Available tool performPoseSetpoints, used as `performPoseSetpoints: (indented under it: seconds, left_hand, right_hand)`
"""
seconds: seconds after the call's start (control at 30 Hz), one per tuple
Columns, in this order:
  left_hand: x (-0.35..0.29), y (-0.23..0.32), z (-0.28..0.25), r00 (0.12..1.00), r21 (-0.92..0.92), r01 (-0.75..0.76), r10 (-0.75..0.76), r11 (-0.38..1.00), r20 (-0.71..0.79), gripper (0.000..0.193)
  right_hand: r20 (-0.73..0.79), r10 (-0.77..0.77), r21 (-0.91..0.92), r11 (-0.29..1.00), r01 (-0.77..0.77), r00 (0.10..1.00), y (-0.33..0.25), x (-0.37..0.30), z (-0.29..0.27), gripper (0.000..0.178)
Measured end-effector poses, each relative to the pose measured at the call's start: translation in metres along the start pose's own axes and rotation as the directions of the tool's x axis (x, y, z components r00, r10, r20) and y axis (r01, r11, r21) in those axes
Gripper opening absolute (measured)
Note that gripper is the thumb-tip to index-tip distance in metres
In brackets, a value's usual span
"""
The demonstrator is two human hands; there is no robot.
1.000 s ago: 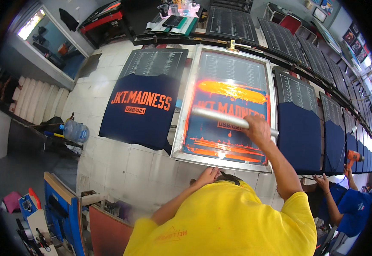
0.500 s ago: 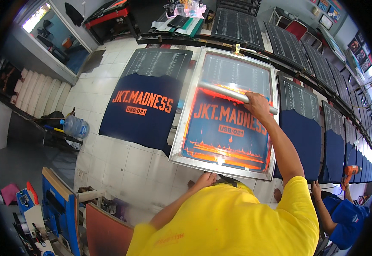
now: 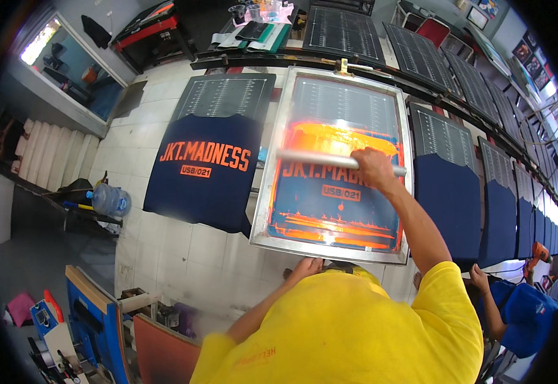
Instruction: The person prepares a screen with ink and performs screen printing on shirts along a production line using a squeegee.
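Tiles (image 3: 128,142) surround the screen frame (image 3: 330,249); navy shirts (image 3: 190,201) flank it, a jug (image 3: 110,198) well left. Across it the right hand (image 3: 376,168) grips a squeegee (image 3: 314,159); what the left hand (image 3: 309,265) beside its near edge holds, I can't tell.

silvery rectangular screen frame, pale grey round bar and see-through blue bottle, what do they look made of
Silvery rectangular screen frame: probably bare aluminium, given its dull metallic shine. Pale grey round bar: perhaps metal, smooth-looking, though blur leaves plastic possible. See-through blue bottle: likely glossy plastic, with translucent walls and highlights.
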State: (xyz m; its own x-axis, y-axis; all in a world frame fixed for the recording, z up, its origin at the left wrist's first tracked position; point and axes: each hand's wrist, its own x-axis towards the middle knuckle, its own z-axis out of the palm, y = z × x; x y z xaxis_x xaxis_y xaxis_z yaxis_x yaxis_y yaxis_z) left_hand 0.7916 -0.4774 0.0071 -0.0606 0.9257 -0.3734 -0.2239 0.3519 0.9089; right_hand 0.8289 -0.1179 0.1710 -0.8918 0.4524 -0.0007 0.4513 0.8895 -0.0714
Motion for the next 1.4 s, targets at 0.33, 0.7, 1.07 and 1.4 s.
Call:
performPoseSetpoints:
  seconds: [0.33,0.7,1.07,1.4]
  left_hand:
    - [-0.001,0.000,-0.003,0.998,-0.085,0.055,-0.053,0.995,0.025,0.037]
    - [-0.009,0.029,-0.002,0.994,-0.116,0.105,-0.105,0.988,0.008,0.041]
    - [-0.013,0.028,-0.003,0.987,-0.061,0.151,-0.154,0.987,-0.038,0.038]
    - [-0.014,0.033,-0.006,0.995,-0.148,0.098,-0.096,0.984,0.020,0.033]
  right_hand:
    - [-0.006,-0.095,0.017,0.995,0.095,0.995,-0.076,-0.116,-0.023,0.030]
    - [-0.077,0.137,-0.009,0.990,-0.138,0.988,0.019,-0.028,-0.031,0.018]
    - [-0.008,0.145,-0.003,0.989,-0.145,0.989,0.046,0.005,-0.011,0.016]
    - [-0.001,0.116,0.028,0.993,-0.116,0.993,-0.042,-0.097,-0.024,0.014]
